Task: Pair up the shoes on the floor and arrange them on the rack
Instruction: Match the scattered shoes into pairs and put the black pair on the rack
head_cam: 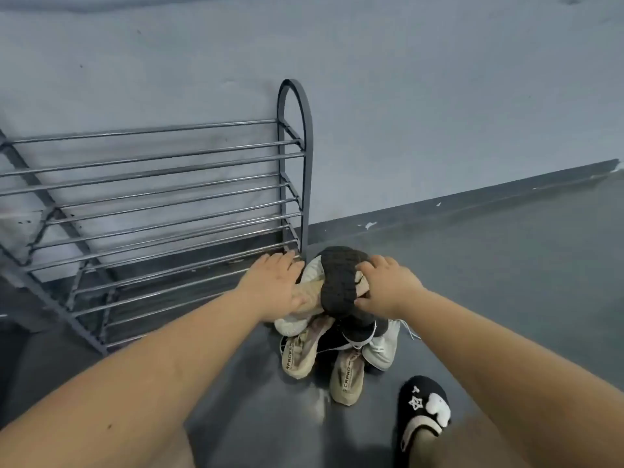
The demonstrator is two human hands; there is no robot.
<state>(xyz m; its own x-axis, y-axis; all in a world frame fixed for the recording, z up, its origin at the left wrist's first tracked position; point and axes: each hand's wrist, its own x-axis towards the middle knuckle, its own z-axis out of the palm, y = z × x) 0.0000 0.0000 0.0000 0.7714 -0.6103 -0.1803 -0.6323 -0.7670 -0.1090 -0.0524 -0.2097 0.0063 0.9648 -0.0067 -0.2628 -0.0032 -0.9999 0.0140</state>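
Note:
A heap of shoes lies on the dark floor just right of a grey metal shoe rack (169, 204) with bare bars. On top of the heap is a dark knitted shoe (337, 282). My right hand (385, 285) grips its right side. My left hand (273, 285) rests on a beige and cream shoe (310, 298) beside it, fingers spread over it. Below lie two tan sneakers (347, 376) with lettering on the heel strips, a white laced sneaker (385, 349) and a black shoe (358, 332) partly buried between them.
The rack leans against a pale grey wall (439, 113). My foot in a black slipper (423, 410) with a white star stands at the lower right, close to the heap. Bare floor stretches away to the right.

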